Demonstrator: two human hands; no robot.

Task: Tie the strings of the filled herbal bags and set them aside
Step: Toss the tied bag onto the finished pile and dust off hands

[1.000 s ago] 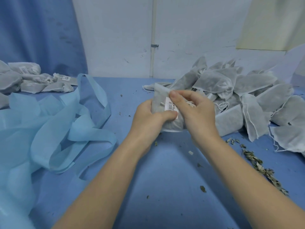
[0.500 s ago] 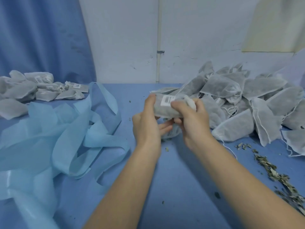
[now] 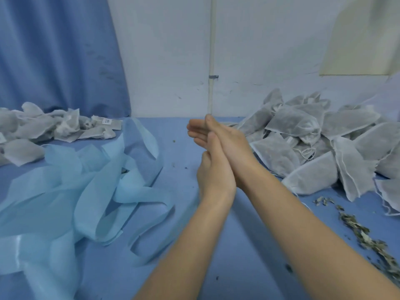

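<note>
Nothing is held by either hand: the two palms are pressed flat together above the middle of the frame, fingers straight and pointing toward the upper left. The right hand (image 3: 229, 146) is laid over the left hand (image 3: 213, 169), so that only the left fingertips (image 3: 194, 132) are seen past it at the top and the left thumb side below. No bag and no string is seen between the palms.

The untied herbal bags (image 3: 324, 144) are heaped at the right of the frame, just beside the right wrist and forearm but apart from the hands; loose white strings (image 3: 306, 152) trail from several of them. The finished bags (image 3: 58, 128) are gathered at the far left, in the upper left part of the table, well apart from the hands, one with a small white label (image 3: 107, 121) turned up.

Between that left pile and the hands, crumpled light blue fabric strips (image 3: 86, 191) are spread over the blue table (image 3: 238, 245). Dried herb crumbs (image 3: 357, 230) are scattered along the lower right, beside the right forearm. A blue curtain (image 3: 60, 55) hangs at upper left, against a white wall (image 3: 168, 57).
</note>
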